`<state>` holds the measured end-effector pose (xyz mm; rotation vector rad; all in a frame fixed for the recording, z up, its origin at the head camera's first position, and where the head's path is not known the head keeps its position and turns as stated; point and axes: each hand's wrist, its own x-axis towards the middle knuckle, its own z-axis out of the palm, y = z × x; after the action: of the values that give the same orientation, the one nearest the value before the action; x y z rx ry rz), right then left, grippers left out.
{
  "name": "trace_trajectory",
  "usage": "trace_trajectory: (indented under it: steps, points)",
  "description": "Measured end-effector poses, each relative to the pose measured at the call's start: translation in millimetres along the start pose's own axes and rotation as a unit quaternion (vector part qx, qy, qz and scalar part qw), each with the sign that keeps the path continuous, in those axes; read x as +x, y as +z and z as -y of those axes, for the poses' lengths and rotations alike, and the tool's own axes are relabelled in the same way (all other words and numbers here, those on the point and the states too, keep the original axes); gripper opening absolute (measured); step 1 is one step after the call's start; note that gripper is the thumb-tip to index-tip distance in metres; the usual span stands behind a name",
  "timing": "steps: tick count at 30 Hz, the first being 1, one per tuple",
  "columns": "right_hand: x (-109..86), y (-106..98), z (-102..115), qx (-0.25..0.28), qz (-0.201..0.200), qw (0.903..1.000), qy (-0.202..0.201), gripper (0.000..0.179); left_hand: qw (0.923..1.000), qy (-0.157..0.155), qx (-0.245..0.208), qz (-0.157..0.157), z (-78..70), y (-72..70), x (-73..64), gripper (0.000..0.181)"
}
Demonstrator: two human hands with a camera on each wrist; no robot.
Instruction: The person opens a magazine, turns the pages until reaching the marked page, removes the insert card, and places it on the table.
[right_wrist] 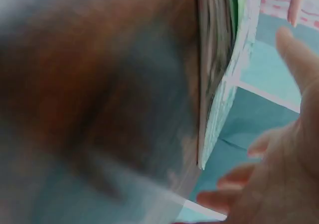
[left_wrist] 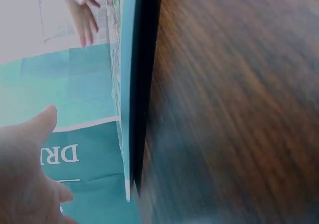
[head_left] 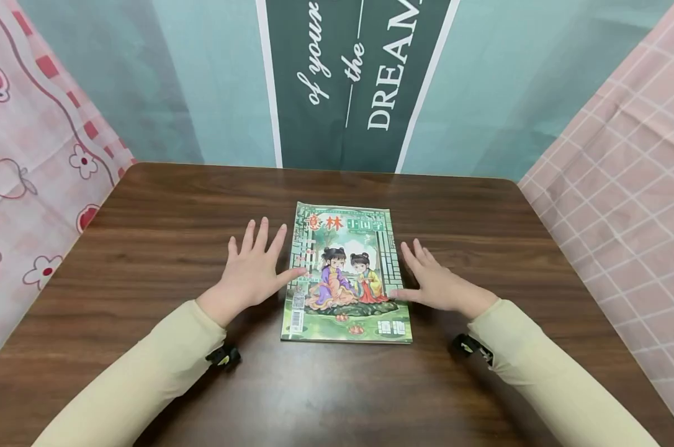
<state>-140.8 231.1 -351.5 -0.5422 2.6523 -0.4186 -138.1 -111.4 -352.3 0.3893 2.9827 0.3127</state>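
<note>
A magazine [head_left: 345, 323] with a green illustrated cover of two children lies face up on the brown wooden table. Left of it my left hand [head_left: 253, 267] is spread, its thumb overlapping the cover's left edge in the head view. On the other side my right hand [head_left: 440, 282] has its fingers extended, the thumb over the lower right edge. In the left wrist view the left hand [left_wrist: 25, 169] appears beside the magazine's spine [left_wrist: 128, 84]. The right wrist view has the right hand [right_wrist: 279, 174] near the page edges [right_wrist: 214, 45]. Neither hand grips anything.
The wooden table [head_left: 147, 248] has a rounded far edge. Behind it hangs a teal cloth [head_left: 220, 81] with a dark lettered panel [head_left: 342, 143]. A pink patterned cloth [head_left: 24, 155] borders the left side, and a pink grid cloth [head_left: 622, 186] the right.
</note>
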Motion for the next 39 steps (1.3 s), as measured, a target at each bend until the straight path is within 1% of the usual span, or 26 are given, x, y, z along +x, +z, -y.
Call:
trace_trajectory:
  steps: [3,5,7,9,11,15,20,25,28,31,33,36,39]
  points:
    - [-9.1,8,-3,0.013,0.036,0.999,-0.022,0.103,1.0,0.001,0.0,0.002,0.5,-0.9,1.2,0.092]
    - [-14.6,13,-4,0.007,0.056,0.998,-0.029,0.104,1.0,0.002,0.003,0.001,0.9,-1.6,1.4,0.092]
    - [-17.4,18,-4,-0.006,0.062,0.9975,-0.033,0.104,1.0,0.003,0.004,-0.003,1.0,-2.8,1.2,0.092]
    - [-18.3,20,-4,-0.02,0.053,0.9976,-0.039,0.103,0.9999,0.004,0.006,-0.009,0.7,-3.8,0.7,0.092]
    - [-18.1,22,-3,-0.034,0.043,0.9976,-0.043,0.102,1.0,0.006,0.004,-0.007,0.0,-4.3,-0.2,0.093]
    - [-20.3,24,-4,-0.037,0.044,0.9973,-0.045,0.103,0.9999,0.011,-0.003,0.003,-2.0,-3.5,-1.5,0.092]
    - [-23.1,26,-7,-0.045,0.038,0.997,-0.051,0.109,0.9999,0.015,-0.003,0.0,-5.3,-4.7,-2.9,0.089]
    - [-21.2,26,-9,-0.059,0.022,0.9969,-0.048,0.103,0.9998,0.018,-0.009,0.001,-8.1,-6.9,-3.9,0.088]
    - [-17.8,22,-10,-0.046,0.025,0.9976,-0.045,0.098,0.9997,0.022,-0.01,-0.002,-9.9,-7.8,-4.4,0.086]
    - [-14.6,18,-10,-0.008,0.037,0.9982,-0.046,0.093,0.9995,0.029,-0.009,-0.006,-12.5,-8.2,-5.1,0.083]
    - [-12.7,17,-11,0.022,0.041,0.9974,-0.056,0.088,0.9992,0.037,-0.009,-0.012,-15.6,-8.1,-5.7,0.079]
    - [-9.3,15,-13,0.063,0.027,0.9939,-0.087,0.075,0.9973,0.063,-0.007,-0.036,-23.5,-7.8,-6.9,0.071]
    - [-4.7,14,-14,0.086,-0.003,0.989,-0.12,0.06,0.9908,0.111,0.0,-0.078,-35.0,-6.0,-5.8,0.06]
